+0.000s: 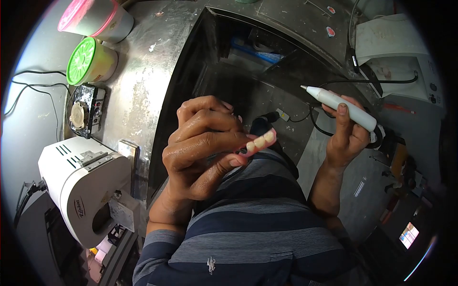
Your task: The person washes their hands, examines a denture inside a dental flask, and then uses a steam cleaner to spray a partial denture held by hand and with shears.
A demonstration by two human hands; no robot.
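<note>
A small pink denture piece with several cream teeth (260,142) is pinched between the thumb and fingers of my left hand (205,143), in front of my striped shirt. Its left end is hidden behind the fingertips. On the right, my right hand (346,128) is wrapped round a white pen-shaped handpiece (343,108). The handpiece's narrow metal tip points to the upper left, well apart from the denture piece. A dark cable is near its rear end.
At the left are a white boxy machine (78,190), a green-lidded tub (90,62), a pink-lidded tub (102,19) and a small dark device (87,112) on a metal worktop (143,62). Another white unit (393,52) stands upper right, with a black cable.
</note>
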